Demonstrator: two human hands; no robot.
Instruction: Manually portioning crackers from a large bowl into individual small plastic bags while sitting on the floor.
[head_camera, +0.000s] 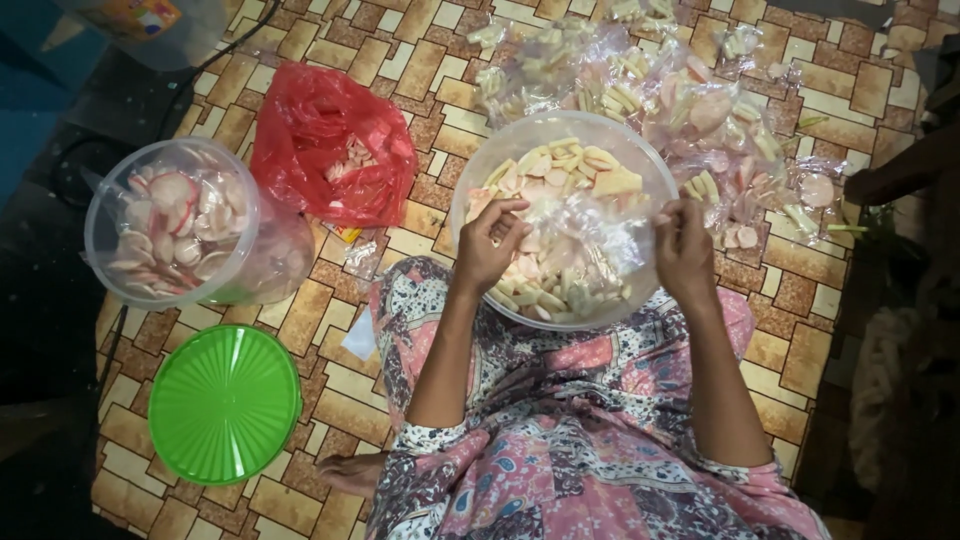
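Observation:
A clear round bowl (470, 190) rests on my lap, filled with pale yellow and pink crackers. Over it I hold a small clear plastic bag (585, 230) between both hands. My left hand (487, 245) pinches the bag's left edge, fingers curled over the crackers. My right hand (683, 250) grips its right edge near the bowl's rim.
Several filled clear packets (650, 90) lie on the patterned floor beyond the bowl. A red plastic bag (330, 145) with crackers sits to the left, beside a clear tub (170, 235) of round pink-rimmed crackers. A green lid (225, 403) lies near my knee. Dark objects line both sides.

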